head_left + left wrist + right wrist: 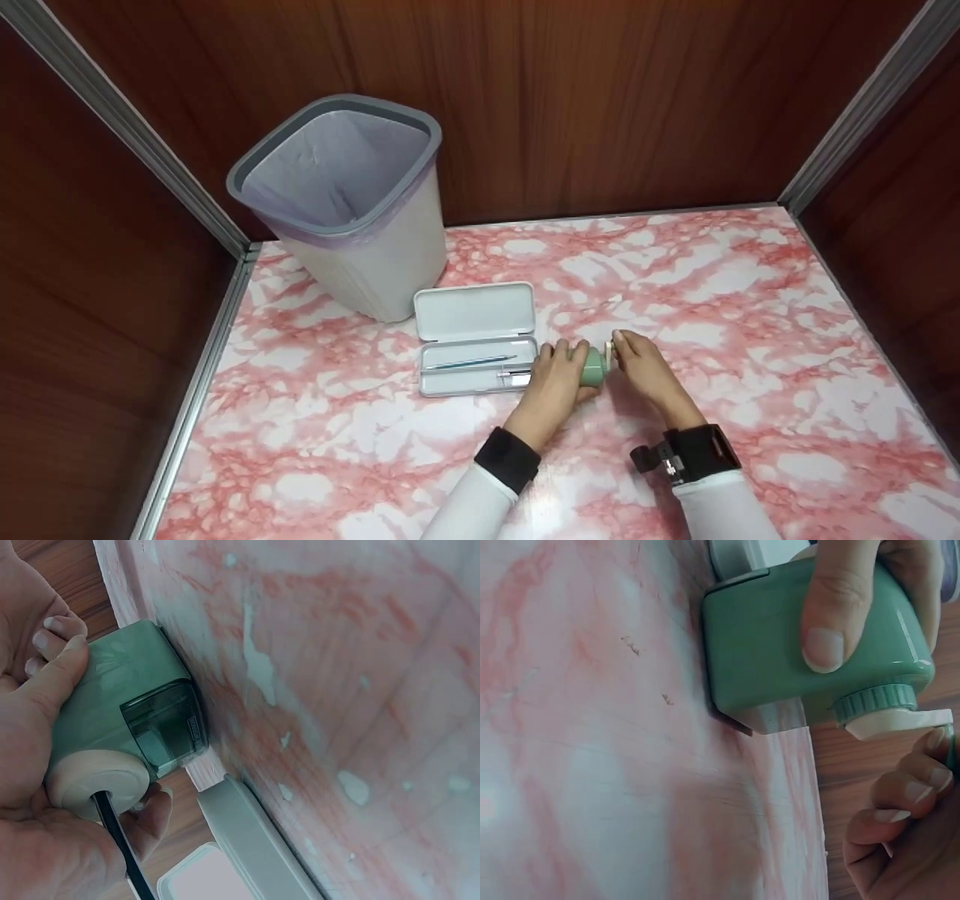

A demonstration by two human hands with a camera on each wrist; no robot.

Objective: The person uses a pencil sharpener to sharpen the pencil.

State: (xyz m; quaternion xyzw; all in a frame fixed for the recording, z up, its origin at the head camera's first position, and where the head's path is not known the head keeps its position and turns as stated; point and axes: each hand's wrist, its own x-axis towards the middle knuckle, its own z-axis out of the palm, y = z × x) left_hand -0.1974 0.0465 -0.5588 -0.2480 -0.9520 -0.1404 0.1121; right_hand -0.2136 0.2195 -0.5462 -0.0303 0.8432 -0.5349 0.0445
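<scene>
A green crank pencil sharpener [594,369] stands on the table. My left hand [551,381] grips its body from the left, the thumb [831,630] lying along the side in the right wrist view. A dark pencil [120,840] sticks out of the sharpener's cream-coloured holder [99,778]; its tip is hidden inside. My right hand [651,379] pinches the small knob of the pale crank [900,722]. The sharpener's clear shavings drawer [166,727] faces the left wrist camera.
An open pencil case [474,313] lies left of the sharpener, holding a blue pencil [471,362] and a few small items. Behind it stands a lined waste bin [405,255]. Dark wood panels [600,112] enclose the pink-and-white marbled table [330,457].
</scene>
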